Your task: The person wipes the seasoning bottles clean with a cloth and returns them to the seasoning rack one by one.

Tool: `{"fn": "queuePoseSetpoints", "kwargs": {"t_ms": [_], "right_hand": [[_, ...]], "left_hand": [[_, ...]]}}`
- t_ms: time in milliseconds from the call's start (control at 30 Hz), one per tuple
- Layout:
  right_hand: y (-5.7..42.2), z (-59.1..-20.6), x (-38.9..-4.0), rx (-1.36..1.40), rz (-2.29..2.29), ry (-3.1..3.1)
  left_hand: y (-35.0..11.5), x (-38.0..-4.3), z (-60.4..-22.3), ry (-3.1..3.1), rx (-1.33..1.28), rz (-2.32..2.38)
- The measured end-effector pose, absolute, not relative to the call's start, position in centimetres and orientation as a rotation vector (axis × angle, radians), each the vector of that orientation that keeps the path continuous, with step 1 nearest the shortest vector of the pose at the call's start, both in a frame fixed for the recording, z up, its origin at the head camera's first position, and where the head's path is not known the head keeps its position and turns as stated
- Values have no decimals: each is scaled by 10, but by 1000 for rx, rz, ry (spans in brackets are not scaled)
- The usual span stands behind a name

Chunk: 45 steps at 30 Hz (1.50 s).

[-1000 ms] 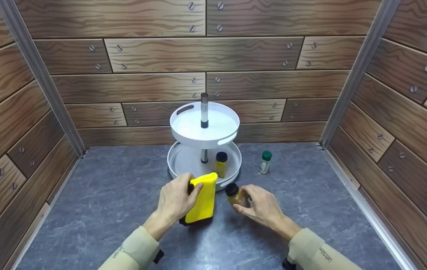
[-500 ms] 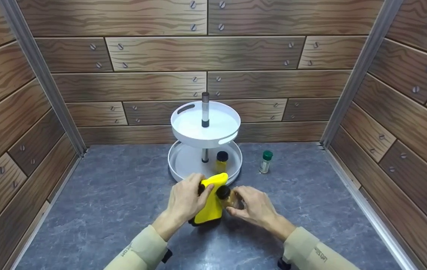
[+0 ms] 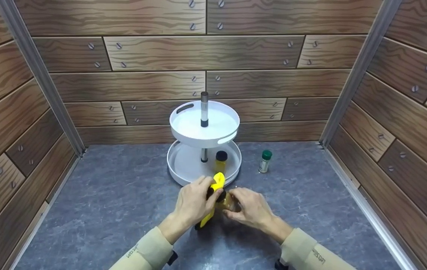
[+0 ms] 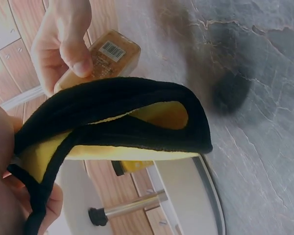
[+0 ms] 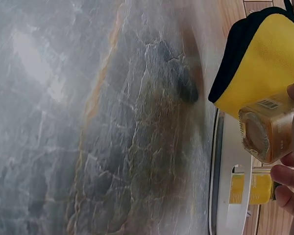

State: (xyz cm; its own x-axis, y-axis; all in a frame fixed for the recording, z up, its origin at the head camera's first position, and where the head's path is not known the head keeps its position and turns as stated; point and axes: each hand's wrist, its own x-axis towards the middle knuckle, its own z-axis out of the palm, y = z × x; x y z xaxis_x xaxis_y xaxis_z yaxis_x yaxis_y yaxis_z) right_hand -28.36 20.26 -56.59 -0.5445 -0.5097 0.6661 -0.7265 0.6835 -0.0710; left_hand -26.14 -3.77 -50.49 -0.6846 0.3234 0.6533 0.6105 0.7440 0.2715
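My left hand (image 3: 193,202) grips a yellow cloth with black backing (image 3: 213,195), folded, and holds it against the black cap of a small amber jar (image 3: 229,201). My right hand (image 3: 247,210) holds that jar by its body just above the counter. In the left wrist view the cloth (image 4: 122,127) folds over beside the jar (image 4: 105,56), with the right hand's fingers (image 4: 63,44) on it. The right wrist view shows the jar's bottom (image 5: 264,134) and the cloth (image 5: 257,63) next to it.
A white two-tier turntable (image 3: 232,165) stands just behind the hands, a yellow jar with black cap (image 3: 220,161) on its lower tier. A green-capped shaker (image 3: 264,161) stands to the right on the grey counter (image 3: 104,210). Wood-patterned walls enclose three sides.
Both hands have come together: the left hand has brought the cloth right and turned it edge-on against the jar's cap, and the right hand has shifted the jar slightly left.
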Motion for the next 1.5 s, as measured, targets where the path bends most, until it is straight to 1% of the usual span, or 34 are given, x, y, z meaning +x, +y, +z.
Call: {"fn": "queuePoseSetpoints", "kwargs": {"t_ms": [367,633,1267,1500], "right_hand": [[204,-562,-285,922,463,-2241],[208,-557,-284,889,510,-2285],[199,-555,-278,1090,393,-2115],[200,-554,-278,1074,405,-2119]], "left_hand": [[-37,-256,-504,-2370,-790,-617],[-40,-250,-507,-2357,-803,-692],[-42,-255,-504,-2316,-712,-629],[-42,-253,-502,-2308,-769,-613]]}}
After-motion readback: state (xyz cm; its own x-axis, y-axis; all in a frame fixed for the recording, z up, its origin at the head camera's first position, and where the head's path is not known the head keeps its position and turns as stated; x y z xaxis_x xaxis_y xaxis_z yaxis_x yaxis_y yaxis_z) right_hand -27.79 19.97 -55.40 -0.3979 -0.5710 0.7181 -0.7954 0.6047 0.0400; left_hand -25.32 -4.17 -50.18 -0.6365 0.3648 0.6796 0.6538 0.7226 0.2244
